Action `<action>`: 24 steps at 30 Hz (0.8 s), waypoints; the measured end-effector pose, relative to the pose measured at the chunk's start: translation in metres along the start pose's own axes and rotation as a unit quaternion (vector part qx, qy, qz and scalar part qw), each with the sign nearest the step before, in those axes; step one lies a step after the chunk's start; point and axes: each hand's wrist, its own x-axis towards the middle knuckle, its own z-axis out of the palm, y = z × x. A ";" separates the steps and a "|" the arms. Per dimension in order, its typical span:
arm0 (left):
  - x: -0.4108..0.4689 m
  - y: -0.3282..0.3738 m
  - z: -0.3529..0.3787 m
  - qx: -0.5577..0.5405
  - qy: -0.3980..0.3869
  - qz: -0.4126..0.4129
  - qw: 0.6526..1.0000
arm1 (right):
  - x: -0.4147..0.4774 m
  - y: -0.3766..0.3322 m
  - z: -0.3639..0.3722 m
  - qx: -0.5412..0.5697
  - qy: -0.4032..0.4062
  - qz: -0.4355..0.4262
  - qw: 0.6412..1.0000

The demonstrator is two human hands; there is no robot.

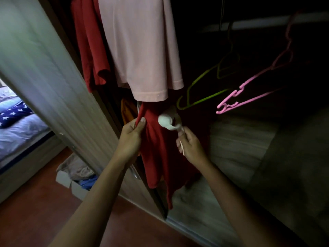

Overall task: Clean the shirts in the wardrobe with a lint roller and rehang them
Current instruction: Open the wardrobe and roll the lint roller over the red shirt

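**Rolling lint off a red shirt at the wardrobe opening**

Head view: pinching the upper edge of the red shirt (156, 150) with the left hand (132, 138), thumb pressed on the cloth, holding it out from the wardrobe's front edge below the hanging pink shirt (142, 47). Gripping the lint roller (166, 122) handle in the closed right hand (191, 146), head touching the fabric. Likely light, limp and prone to bunching; gripping near a seam and keeping it taut.

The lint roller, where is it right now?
In the head view, just right of centre: the right hand holds the lint roller against the red shirt, below the hanging pink shirt.
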 end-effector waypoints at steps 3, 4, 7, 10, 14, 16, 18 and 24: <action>-0.001 0.001 -0.005 0.007 0.013 0.000 1.000 | -0.025 0.045 0.000 -0.048 -0.062 0.036 0.996; -0.002 0.002 -0.007 0.013 0.012 0.001 1.000 | -0.033 0.058 -0.001 -0.072 -0.093 0.047 0.992; -0.002 0.003 -0.009 0.022 0.020 0.008 1.000 | -0.040 0.078 -0.003 -0.107 -0.114 0.063 0.986; -0.002 0.004 -0.008 0.025 0.022 0.015 0.999 | -0.013 0.067 -0.012 -0.106 -0.033 0.052 0.992; -0.002 0.002 -0.005 0.028 0.016 0.004 0.999 | 0.040 0.014 -0.031 -0.051 0.093 0.059 0.993; -0.004 0.002 -0.003 0.033 0.017 0.001 0.999 | 0.060 -0.007 -0.040 -0.036 0.131 0.076 0.988; -0.005 0.002 0.000 0.034 0.018 0.002 0.999 | 0.068 -0.020 -0.043 -0.019 0.132 0.062 0.989; -0.007 0.002 0.009 0.010 0.029 0.003 1.000 | 0.029 0.037 -0.024 -0.057 -0.023 0.103 0.993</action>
